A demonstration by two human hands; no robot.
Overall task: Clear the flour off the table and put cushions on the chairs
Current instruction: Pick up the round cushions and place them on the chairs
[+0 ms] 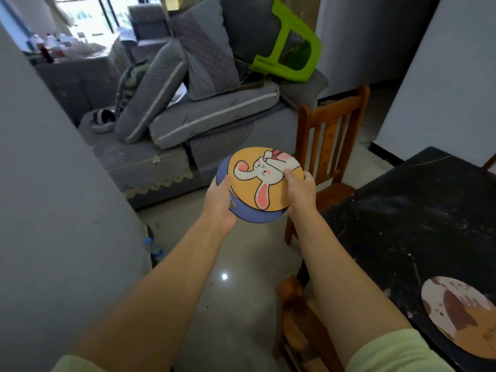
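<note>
I hold two round flat cushions stacked in front of me. The top one, an orange rabbit cushion (pixel 264 181), lies over a blue cushion (pixel 257 216). My left hand (pixel 221 202) grips the stack's left edge and my right hand (pixel 300 190) pinches the orange one's right edge. A wooden chair (pixel 331 146) stands just right of the cushions, its seat bare. A second wooden chair (pixel 298 326) shows below my right forearm. The black table (pixel 418 216) at right carries white flour smears and a third round cushion (pixel 456 315).
A grey sofa (pixel 171 157) piled with loose grey cushions and a green plastic stool (pixel 290 47) fills the space ahead. A grey wall (pixel 53 210) runs along my left. A plastic bottle (pixel 154 249) stands on the glossy floor by that wall.
</note>
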